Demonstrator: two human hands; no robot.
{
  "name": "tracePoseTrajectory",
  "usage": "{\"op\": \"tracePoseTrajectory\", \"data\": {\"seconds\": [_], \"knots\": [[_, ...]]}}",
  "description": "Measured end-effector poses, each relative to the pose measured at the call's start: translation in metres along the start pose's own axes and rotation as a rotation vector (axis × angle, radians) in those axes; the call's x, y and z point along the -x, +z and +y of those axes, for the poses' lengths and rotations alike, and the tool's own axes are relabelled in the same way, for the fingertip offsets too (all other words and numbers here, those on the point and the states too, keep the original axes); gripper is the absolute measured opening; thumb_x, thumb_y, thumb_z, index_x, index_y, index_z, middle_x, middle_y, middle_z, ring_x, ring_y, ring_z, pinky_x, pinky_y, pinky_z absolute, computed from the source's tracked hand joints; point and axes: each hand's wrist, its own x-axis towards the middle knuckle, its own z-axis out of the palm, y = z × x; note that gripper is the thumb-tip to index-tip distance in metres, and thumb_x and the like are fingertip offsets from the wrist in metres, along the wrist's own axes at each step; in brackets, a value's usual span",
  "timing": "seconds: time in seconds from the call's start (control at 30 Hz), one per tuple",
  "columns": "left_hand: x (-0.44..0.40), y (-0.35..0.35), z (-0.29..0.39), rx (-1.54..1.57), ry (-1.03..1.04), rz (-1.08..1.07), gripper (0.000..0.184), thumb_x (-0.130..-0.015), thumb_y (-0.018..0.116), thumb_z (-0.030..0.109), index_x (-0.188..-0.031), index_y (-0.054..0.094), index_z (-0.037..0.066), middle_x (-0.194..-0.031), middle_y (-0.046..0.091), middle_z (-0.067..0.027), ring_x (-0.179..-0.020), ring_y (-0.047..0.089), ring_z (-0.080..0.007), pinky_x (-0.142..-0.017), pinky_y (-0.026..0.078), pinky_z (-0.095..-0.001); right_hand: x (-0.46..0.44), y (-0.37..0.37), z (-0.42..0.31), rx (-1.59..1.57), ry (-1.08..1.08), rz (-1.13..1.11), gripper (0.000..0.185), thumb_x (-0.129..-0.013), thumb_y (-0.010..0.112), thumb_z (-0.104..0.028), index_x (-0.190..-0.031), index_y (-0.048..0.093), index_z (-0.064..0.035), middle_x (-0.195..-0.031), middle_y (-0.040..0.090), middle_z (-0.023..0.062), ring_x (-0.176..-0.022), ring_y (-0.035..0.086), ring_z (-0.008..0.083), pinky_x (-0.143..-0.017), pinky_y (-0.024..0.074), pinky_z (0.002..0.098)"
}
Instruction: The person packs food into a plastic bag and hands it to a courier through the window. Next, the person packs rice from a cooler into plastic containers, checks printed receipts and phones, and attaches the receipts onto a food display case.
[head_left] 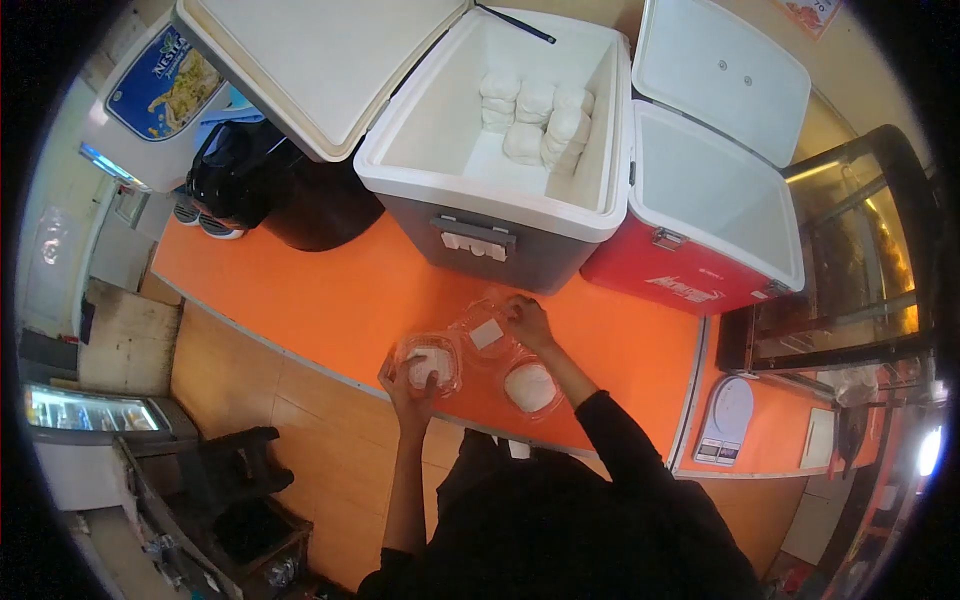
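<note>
My left hand (407,388) grips the near left side of a clear plastic container (450,345) with white contents (432,366), its thumb over the front. Just right of it, my right hand (528,322) has its fingers closed on the edge of a clear plastic lid (487,318) that bears a pale square. Whether lid and container are joined, I cannot tell. A second clear container with a rounded white portion (530,386) sits near the table's front edge, below my right hand. What the white contents are is not clear.
A large grey cooler (490,195) stands open behind, with several white rounded packs (535,120) stacked inside. To its right are an open red cooler (690,265), a glass display case (840,260) and a kitchen scale (725,420). A black appliance (285,190) stands left on the orange table (300,290).
</note>
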Motion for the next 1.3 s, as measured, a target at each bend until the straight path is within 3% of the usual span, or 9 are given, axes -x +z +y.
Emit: {"op": "tracePoseTrajectory", "data": {"seconds": [0.07,0.17,0.4,0.47,0.53,0.67,1.0,1.07,1.3], "knots": [[-0.008,0.005,0.003,0.272,-0.262,0.166,0.069,-0.076,0.079,0.014,-0.134,0.042,0.009,-0.135,0.033,-0.0196,-0.131,0.032,-0.0363,-0.102,0.037,-0.0489,0.004,-0.024,0.017,-0.800,-0.207,-0.084,0.031,-0.078,0.058,-0.008,-0.110,0.058,-0.0065,-0.118,0.055,0.0102,-0.105,0.055,0.0265,-0.087,0.0445,0.0357],[-0.015,0.014,-0.018,0.799,-0.467,0.095,0.091,-0.069,0.084,0.013,-0.140,0.026,0.010,-0.133,0.036,-0.0183,-0.125,0.042,-0.0319,-0.099,0.043,-0.0467,0.040,-0.079,0.041,-0.981,-0.220,-0.239,0.025,-0.083,0.054,0.000,-0.107,0.059,-0.0022,-0.108,0.061,0.0098,-0.115,0.053,0.0236,-0.091,0.0452,0.0359],[-0.044,-0.019,0.007,0.692,-0.636,-0.172,0.095,-0.060,0.087,0.003,-0.129,0.021,0.003,-0.118,0.048,-0.0136,-0.113,0.052,-0.0242,-0.095,0.049,-0.0366,0.105,-0.073,0.104,-0.811,-0.169,-0.252,0.028,-0.084,0.066,-0.018,-0.107,0.059,-0.0031,-0.114,0.059,0.0125,-0.116,0.052,0.0267,-0.097,0.0409,0.0377],[-0.051,-0.025,0.023,0.611,-0.657,-0.248,0.082,-0.061,0.086,0.003,-0.115,0.025,0.007,-0.118,0.048,-0.0143,-0.112,0.052,-0.0247,-0.095,0.048,-0.0354,0.128,-0.093,0.068,-0.291,-0.165,-0.145,0.043,-0.080,0.074,-0.029,-0.110,0.056,-0.0036,-0.110,0.057,0.0127,-0.103,0.055,0.0245,-0.087,0.0449,0.0357],[-0.048,-0.016,-0.001,0.585,-0.595,-0.324,0.077,-0.062,0.086,0.004,-0.106,0.024,0.010,-0.117,0.048,-0.0152,-0.111,0.053,-0.0257,-0.088,0.052,-0.0357,0.141,-0.065,0.068,-0.525,-0.006,-0.029,0.049,-0.077,0.077,-0.032,-0.110,0.056,-0.0025,-0.105,0.058,0.0126,-0.097,0.057,0.0221,-0.083,0.0474,0.0348],[-0.058,-0.017,0.004,0.813,-0.619,-0.484,0.087,-0.067,0.083,0.003,-0.125,0.018,0.004,-0.123,0.045,-0.0187,-0.115,0.052,-0.0285,-0.082,0.057,-0.0372,0.157,-0.021,0.073,-0.842,0.478,0.007,0.052,-0.074,0.083,-0.029,-0.108,0.056,0.0010,-0.093,0.061,0.0097,-0.081,0.061,0.0162,-0.070,0.0527,0.0310],[-0.095,0.027,-0.013,1.314,-0.540,-0.978,0.076,-0.081,0.074,0.033,-0.139,0.033,0.007,-0.132,0.046,-0.0079,-0.123,0.047,-0.0251,-0.100,0.045,-0.0431,0.188,-0.012,0.047,-1.605,0.403,0.197,0.034,-0.088,0.067,-0.027,-0.111,0.057,-0.0024,-0.091,0.062,0.0054,-0.089,0.062,0.0166,-0.080,0.0530,0.0340],[-0.097,0.038,0.050,1.282,-0.408,-1.164,0.066,-0.081,0.072,0.039,-0.133,0.044,0.009,-0.131,0.048,-0.0092,-0.121,0.050,-0.0271,-0.086,0.057,-0.0428,0.198,-0.009,0.056,-1.568,0.408,0.260,0.033,-0.090,0.065,-0.026,-0.112,0.057,-0.0031,-0.093,0.061,0.0050,-0.092,0.061,0.0163,-0.081,0.0525,0.0335],[-0.082,0.128,0.047,0.952,-0.618,-1.475,0.058,-0.079,0.072,0.029,-0.127,0.049,0.007,-0.122,0.055,-0.0113,-0.108,0.058,-0.0282,-0.080,0.056,-0.0473,0.230,-0.019,0.109,-1.068,0.439,0.397,0.039,-0.084,0.064,-0.016,-0.118,0.055,0.0007,-0.097,0.062,0.0062,-0.095,0.061,0.0215,-0.083,0.0507,0.0366]]}}
